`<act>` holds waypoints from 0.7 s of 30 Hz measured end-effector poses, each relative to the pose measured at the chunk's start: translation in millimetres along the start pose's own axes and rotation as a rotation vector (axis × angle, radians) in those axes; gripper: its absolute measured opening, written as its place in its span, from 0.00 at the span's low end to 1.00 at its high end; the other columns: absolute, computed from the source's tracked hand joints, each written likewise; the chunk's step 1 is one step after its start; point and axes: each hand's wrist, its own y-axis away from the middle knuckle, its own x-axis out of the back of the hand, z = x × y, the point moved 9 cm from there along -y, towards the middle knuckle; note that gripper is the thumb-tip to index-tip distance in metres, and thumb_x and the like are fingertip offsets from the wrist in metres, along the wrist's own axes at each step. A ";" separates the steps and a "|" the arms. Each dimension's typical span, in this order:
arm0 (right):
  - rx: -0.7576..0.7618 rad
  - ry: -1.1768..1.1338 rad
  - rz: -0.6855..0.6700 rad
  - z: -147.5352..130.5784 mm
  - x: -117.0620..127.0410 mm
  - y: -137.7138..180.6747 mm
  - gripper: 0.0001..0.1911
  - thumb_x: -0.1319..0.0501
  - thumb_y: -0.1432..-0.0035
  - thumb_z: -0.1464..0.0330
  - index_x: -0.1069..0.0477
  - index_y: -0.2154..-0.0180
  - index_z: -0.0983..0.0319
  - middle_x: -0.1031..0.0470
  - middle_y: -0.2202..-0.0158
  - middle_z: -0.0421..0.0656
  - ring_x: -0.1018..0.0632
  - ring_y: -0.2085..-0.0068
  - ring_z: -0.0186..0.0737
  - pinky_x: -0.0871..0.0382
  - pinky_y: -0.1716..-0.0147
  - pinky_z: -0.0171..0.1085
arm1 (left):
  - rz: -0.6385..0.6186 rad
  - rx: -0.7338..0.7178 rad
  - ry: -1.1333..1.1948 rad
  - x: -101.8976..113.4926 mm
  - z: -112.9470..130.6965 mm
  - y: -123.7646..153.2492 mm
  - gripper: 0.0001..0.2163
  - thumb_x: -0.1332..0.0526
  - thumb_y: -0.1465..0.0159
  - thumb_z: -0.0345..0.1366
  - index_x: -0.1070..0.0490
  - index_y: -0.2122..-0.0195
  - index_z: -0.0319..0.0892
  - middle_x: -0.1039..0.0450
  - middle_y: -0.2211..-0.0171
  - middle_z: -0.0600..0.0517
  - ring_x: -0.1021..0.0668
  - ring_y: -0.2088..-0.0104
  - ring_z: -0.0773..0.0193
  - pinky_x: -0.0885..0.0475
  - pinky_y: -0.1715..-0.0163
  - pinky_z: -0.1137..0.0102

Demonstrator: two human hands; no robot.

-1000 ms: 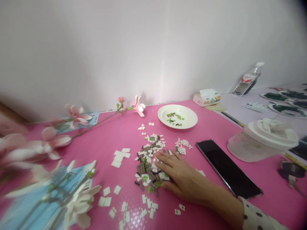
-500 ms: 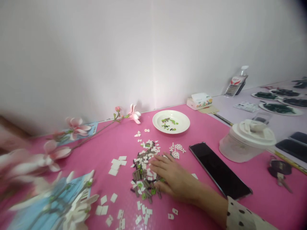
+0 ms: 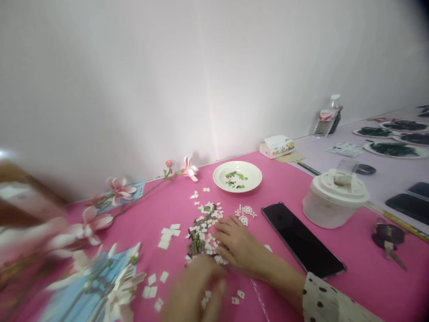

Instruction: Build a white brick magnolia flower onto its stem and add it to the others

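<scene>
A pile of small white, grey-brown and green building-block pieces [image 3: 203, 230] lies on the pink tabletop. My right hand [image 3: 237, 246], in a dotted sleeve, rests at the pile's right side with fingers stretched out over it. My left hand [image 3: 196, 290] is over the near end of the pile, smeared by motion. Its fingers are too blurred to read, and it covers some pieces. Flat white tiles [image 3: 169, 235] are grouped left of the pile. White lattice-like parts [image 3: 246, 212] lie just beyond my right fingertips.
A white plate [image 3: 219, 183] holds a few green and dark pieces. Pink-white magnolia branches [image 3: 90, 223] and a blue booklet [image 3: 63, 299] fill the left. To the right are a phone [image 3: 301, 239], a lidded tub [image 3: 323, 210], keys [image 3: 390, 248], a tissue box [image 3: 278, 146] and a bottle [image 3: 325, 120].
My left hand has come into view from the bottom, over the near pieces. My right hand stays beside the pile with fingers extended. The view has shifted slightly.
</scene>
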 end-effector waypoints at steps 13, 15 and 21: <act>-0.059 0.039 0.066 5.2 0.1 1.2 0.10 0.43 0.32 0.74 0.24 0.64 0.61 0.22 0.60 0.46 0.25 0.50 0.47 0.42 0.35 0.55 | -0.059 0.172 -0.160 -19.1 -42.4 -55.9 0.11 0.41 0.35 0.28 0.21 0.54 0.39 0.24 0.59 0.43 0.21 0.56 0.48 0.28 0.55 0.58; -0.062 0.038 0.062 5.3 -0.5 1.4 0.10 0.43 0.32 0.73 0.24 0.64 0.61 0.22 0.60 0.46 0.25 0.49 0.47 0.42 0.34 0.55 | -0.067 0.172 -0.184 -20.4 -42.0 -58.0 0.12 0.41 0.36 0.27 0.20 0.56 0.39 0.24 0.60 0.43 0.21 0.56 0.47 0.29 0.56 0.58; -0.065 0.035 0.067 3.8 1.3 1.4 0.10 0.43 0.32 0.73 0.23 0.63 0.61 0.22 0.60 0.45 0.25 0.50 0.46 0.42 0.34 0.55 | -0.062 0.156 -0.196 -21.2 -44.1 -63.5 0.07 0.39 0.35 0.28 0.19 0.62 0.39 0.23 0.63 0.46 0.21 0.59 0.51 0.29 0.59 0.59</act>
